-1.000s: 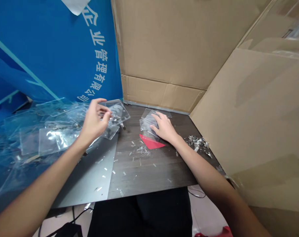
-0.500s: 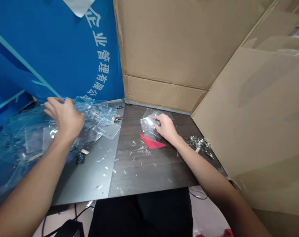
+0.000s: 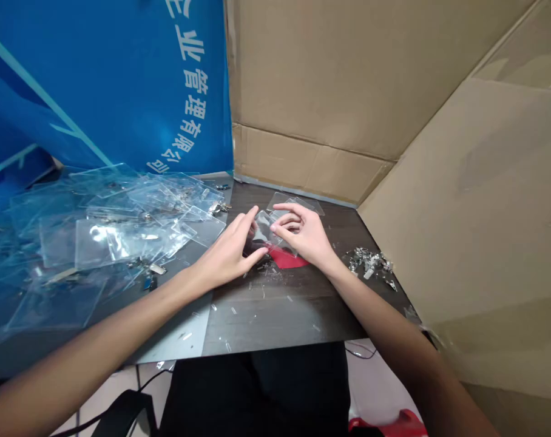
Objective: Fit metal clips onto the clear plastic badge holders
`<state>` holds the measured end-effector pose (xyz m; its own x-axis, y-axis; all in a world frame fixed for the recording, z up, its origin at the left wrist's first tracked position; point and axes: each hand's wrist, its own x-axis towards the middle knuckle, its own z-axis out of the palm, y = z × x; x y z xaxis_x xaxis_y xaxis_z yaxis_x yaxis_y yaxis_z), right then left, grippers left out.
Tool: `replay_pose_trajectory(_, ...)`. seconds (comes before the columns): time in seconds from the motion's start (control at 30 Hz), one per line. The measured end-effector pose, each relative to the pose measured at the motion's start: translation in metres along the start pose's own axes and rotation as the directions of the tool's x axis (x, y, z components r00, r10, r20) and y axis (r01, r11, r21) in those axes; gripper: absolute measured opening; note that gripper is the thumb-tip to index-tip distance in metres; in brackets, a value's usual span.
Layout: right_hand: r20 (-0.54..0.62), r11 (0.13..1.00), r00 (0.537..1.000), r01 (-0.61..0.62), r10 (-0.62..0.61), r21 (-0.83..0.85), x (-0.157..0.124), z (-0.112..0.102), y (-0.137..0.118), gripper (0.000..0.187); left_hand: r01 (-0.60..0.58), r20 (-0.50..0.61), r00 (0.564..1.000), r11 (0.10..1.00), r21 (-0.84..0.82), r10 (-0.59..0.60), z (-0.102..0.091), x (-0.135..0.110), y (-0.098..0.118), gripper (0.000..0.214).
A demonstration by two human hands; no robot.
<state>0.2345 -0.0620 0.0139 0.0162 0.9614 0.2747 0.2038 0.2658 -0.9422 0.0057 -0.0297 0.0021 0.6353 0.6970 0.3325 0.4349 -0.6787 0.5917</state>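
Observation:
My left hand (image 3: 232,250) is over the middle of the table, its thumb apart from its straight fingers, at the left edge of a clear plastic badge holder (image 3: 263,229). Facing it, my right hand (image 3: 306,235) has its thumb and curled fingers closed at the right side of this holder; the exact contact is hard to see through the clear plastic. Just below lies a red triangular piece (image 3: 287,260), partly under the plastic. More clear holders (image 3: 309,204) lie flat behind my right hand.
A large heap of clear badge holders with metal clips (image 3: 121,233) covers the table's left side. Loose metal clips (image 3: 371,264) are piled at the right edge. Tiny clear bits (image 3: 270,273) are scattered in front. A blue panel (image 3: 98,79) and cardboard walls (image 3: 312,79) stand around the table.
My left hand has come off the heap and moved right to the holder by my right hand. My right hand has stayed near the same spot, its fingers now more raised.

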Motion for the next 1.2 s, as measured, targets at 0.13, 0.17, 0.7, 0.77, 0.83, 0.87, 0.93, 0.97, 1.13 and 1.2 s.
replay_pose_trajectory(0.13, 0.05, 0.999, 0.998, -0.029, 0.027, 0.04, -0.004, 0.01, 0.0, 0.052, -0.013, 0.023, 1.0, 0.999, -0.037, 0.014, 0.007, -0.005, -0.002, 0.1)
replay_pose_trajectory(0.17, 0.07, 0.999, 0.997, -0.03, 0.027, 0.045, -0.005, 0.01, -0.002, 0.051, 0.003, 0.025, 1.0, 0.998, -0.056, -0.002, 0.008, -0.005, -0.002, 0.1)
replay_pose_trajectory(0.7, -0.222, 0.158, 0.754, -0.396, 0.618, -0.904, 0.004, -0.123, -0.034, 0.018, 0.067, -0.097, 0.99, 0.946, -0.319, -0.103, 0.001, 0.004, -0.006, 0.07)
replay_pose_trajectory(0.77, -0.15, 0.191, 0.723, -0.366, 0.674, -0.911, 0.003, -0.124, -0.038, 0.019, 0.083, -0.08, 0.989, 0.915, -0.394, -0.124, 0.001, 0.006, -0.004, 0.062)
replay_pose_trajectory(0.83, -0.056, 0.245, 0.702, -0.321, 0.71, -0.915, 0.001, -0.121, -0.041, 0.017, 0.13, -0.029, 0.987, 0.892, -0.433, -0.158, -0.001, 0.007, 0.0, 0.047)
replay_pose_trajectory(0.87, -0.024, 0.261, 0.689, -0.306, 0.724, -0.916, -0.001, -0.119, -0.042, 0.016, 0.163, 0.006, 0.984, 0.881, -0.444, -0.179, -0.003, 0.008, 0.002, 0.04)
replay_pose_trajectory(0.93, 0.005, 0.264, 0.662, -0.292, 0.75, -0.919, -0.003, -0.111, -0.044, 0.016, 0.232, 0.071, 0.972, 0.853, -0.467, -0.225, -0.007, 0.009, 0.006, 0.035)
replay_pose_trajectory(0.97, 0.004, 0.254, 0.652, -0.29, 0.759, -0.923, -0.003, -0.107, -0.044, 0.016, 0.262, 0.091, 0.964, 0.835, -0.483, -0.25, -0.009, 0.01, 0.007, 0.037)
replay_pose_trajectory(1.13, 0.039, 0.269, 0.662, -0.25, 0.749, -0.93, -0.002, -0.09, -0.043, 0.02, 0.302, 0.089, 0.944, 0.726, -0.618, -0.317, -0.008, 0.01, 0.005, 0.041)
replay_pose_trajectory(1.2, 0.091, 0.338, 0.697, -0.226, 0.712, -0.914, -0.001, -0.09, -0.042, 0.022, 0.287, 0.08, 0.945, 0.683, -0.672, -0.318, -0.006, 0.01, 0.002, 0.037)
